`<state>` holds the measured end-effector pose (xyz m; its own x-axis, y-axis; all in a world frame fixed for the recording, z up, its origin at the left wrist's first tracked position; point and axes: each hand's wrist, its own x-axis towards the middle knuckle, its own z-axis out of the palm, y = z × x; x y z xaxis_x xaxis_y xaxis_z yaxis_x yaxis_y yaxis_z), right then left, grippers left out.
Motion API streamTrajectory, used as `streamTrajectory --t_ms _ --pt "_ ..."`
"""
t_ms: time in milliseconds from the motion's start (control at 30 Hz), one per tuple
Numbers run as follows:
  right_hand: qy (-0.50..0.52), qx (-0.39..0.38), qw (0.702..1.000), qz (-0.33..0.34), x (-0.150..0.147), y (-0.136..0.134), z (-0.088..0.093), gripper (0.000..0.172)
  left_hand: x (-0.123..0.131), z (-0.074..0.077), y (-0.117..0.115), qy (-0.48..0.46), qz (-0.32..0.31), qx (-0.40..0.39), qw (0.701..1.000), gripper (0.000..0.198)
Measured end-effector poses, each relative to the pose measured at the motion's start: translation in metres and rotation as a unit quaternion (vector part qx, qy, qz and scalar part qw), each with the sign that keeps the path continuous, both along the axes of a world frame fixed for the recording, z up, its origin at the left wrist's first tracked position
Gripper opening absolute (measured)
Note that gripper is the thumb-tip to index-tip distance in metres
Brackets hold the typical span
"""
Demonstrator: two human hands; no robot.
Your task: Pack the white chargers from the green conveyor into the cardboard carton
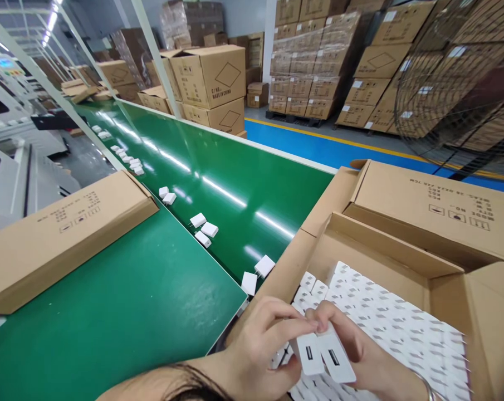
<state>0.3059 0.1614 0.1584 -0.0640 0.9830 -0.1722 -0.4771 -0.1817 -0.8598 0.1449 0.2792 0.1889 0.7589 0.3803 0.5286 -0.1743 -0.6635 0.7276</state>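
Observation:
Two white USB chargers are held side by side over an open carton, their USB ports facing the camera. My left hand (262,348) has its fingers closed round the left charger (311,359). The right charger (338,362) is gripped by my right hand (360,348), and the fingertips of both hands meet at the top of the pair. Beneath and beyond them, rows of white chargers (385,306) with metal prongs upward fill much of the carton (372,239).
More white chargers (210,229) lie in small groups along the green conveyor belt (235,172). A flattened-looking carton (68,234) rests on the green side table (151,301). Another closed carton (439,206) stands beyond the open one. A fan (456,83) is at the upper right.

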Motion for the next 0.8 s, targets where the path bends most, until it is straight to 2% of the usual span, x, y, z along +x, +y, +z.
streamTrajectory --t_ms 300,433,533,633,700,733,767,800 --pt "0.020 0.001 1.000 0.014 0.004 -0.003 -0.006 0.040 -0.001 0.000 0.000 0.018 0.002 -0.002 1.000 0.051" --pt "0.046 -0.003 0.999 0.021 0.000 -0.002 -0.010 0.041 -0.004 0.003 0.001 0.035 -0.020 -0.020 0.999 0.062" --pt "0.051 -0.002 0.998 0.046 0.006 -0.002 -0.002 0.043 -0.007 0.007 0.006 0.066 -0.036 -0.033 0.997 0.071" --pt "-0.059 -0.037 0.996 0.062 0.028 -0.003 0.016 0.045 0.002 0.012 0.016 0.133 -0.037 -0.034 0.990 0.069" --pt "-0.215 -0.083 0.973 -0.002 0.048 -0.003 0.027 0.046 0.022 0.016 0.026 0.181 -0.001 -0.032 0.983 0.064" --pt "-0.311 -0.108 0.943 -0.059 0.058 -0.002 0.031 0.046 0.036 0.017 0.031 0.202 0.023 -0.029 0.979 0.059" --pt "-0.407 -0.131 0.896 -0.115 0.067 0.001 0.033 0.044 0.053 0.018 0.037 0.224 0.038 -0.020 0.974 0.054" --pt "-0.498 -0.152 0.838 -0.162 0.074 0.005 0.033 0.042 0.071 0.019 0.043 0.251 0.037 -0.005 0.967 0.048"
